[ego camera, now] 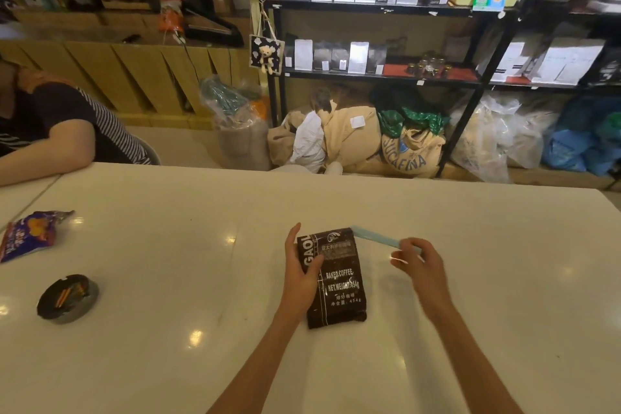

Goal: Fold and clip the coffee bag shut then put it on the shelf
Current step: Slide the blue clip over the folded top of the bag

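Observation:
A dark brown coffee bag (339,282) with white print lies flat on the white table (168,346), its top end folded and pointing away from me. My left hand (302,274) rests on the bag's left side, thumb pressing on its face. A long light-blue clip (376,238) runs from the bag's top right corner toward my right hand (420,265), whose fingers pinch the clip's near end. The black shelf (379,76) with rows of bags stands beyond the table.
A black ashtray (67,297) and a purple snack packet (28,235) lie at the table's left. A seated person's arm (43,151) leans on the far left edge. Sacks (410,148) and plastic bags crowd the floor under the shelf.

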The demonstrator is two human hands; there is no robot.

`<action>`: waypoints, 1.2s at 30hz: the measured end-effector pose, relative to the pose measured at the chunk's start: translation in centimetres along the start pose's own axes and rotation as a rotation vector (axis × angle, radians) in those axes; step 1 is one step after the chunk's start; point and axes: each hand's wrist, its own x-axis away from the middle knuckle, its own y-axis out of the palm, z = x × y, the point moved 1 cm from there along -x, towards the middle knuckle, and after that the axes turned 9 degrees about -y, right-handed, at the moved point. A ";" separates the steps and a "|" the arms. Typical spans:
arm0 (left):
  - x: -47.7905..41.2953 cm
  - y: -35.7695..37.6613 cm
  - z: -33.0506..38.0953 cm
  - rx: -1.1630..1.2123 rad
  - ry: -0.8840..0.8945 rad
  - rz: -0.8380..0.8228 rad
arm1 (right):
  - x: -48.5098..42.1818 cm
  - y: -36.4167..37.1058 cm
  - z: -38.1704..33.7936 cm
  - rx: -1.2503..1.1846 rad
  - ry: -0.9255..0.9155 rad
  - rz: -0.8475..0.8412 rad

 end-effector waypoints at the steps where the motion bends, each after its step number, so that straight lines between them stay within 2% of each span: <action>1: -0.2 -0.1 0.0 -0.022 -0.006 0.032 | 0.3 1.7 0.5 -0.125 0.034 0.084; 4: -0.5 -0.5 0.0 -0.024 -0.035 0.063 | 1.0 4.1 1.1 -0.358 0.111 0.298; 6: -0.5 -1.1 0.4 -0.008 -0.042 0.063 | 1.3 3.3 1.2 -0.439 0.167 0.356; 10: 0.0 -1.6 0.5 0.043 -0.101 0.006 | 1.9 0.8 1.3 -0.384 0.178 0.285; 13: 0.5 -0.5 0.1 0.027 -0.120 -0.071 | 1.8 3.6 0.4 -0.282 0.172 0.197; 16: 0.9 0.8 -0.1 0.024 -0.089 -0.108 | 2.4 7.2 -0.3 -0.316 0.188 0.131; 20: 1.0 1.5 0.2 0.000 -0.031 -0.039 | 3.2 8.1 -0.9 -0.319 0.157 0.151; 25: 0.4 1.7 1.3 -0.084 0.021 0.017 | 3.9 7.9 -0.9 -0.274 0.147 0.058; 36: 0.3 2.0 0.5 -0.158 -0.057 0.071 | 3.2 8.4 0.2 -0.117 0.078 0.148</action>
